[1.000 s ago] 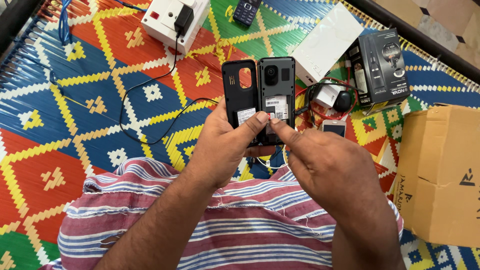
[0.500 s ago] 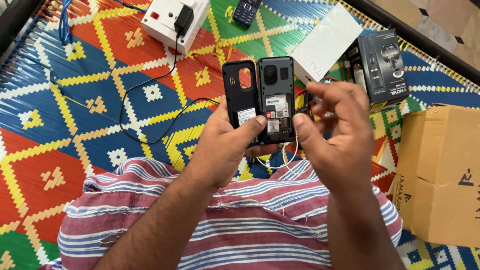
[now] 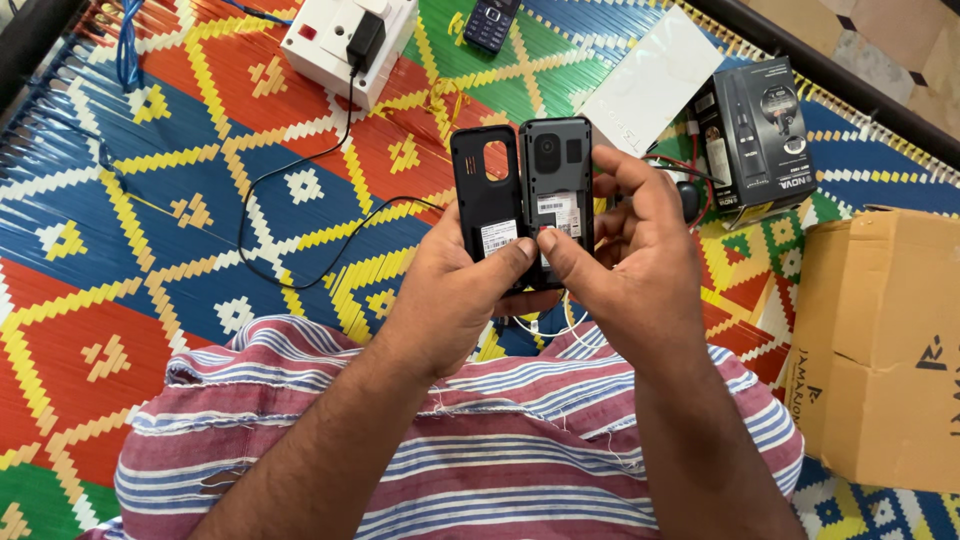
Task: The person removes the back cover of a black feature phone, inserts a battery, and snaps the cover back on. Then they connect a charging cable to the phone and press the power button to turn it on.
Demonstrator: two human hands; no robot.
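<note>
I hold a small black phone (image 3: 556,180) face down with its back open, and its loose black back cover (image 3: 487,190) sits beside it on the left. My left hand (image 3: 450,300) grips both from below, its thumb on the cover's lower edge. My right hand (image 3: 625,250) wraps the phone's right side, its thumb pressing the label area in the open compartment. A thin white cable (image 3: 545,325) hangs under my hands.
A white socket box (image 3: 330,40) with a black plug and cable (image 3: 290,180) lies far left on the patterned woven mat (image 3: 150,250). Another small phone (image 3: 490,22), a white box (image 3: 665,80), a black product box (image 3: 755,140) and a cardboard box (image 3: 885,340) lie around.
My right hand lifted away from the phone to the right, then came back and now grips its right side with the thumb on the open back.
</note>
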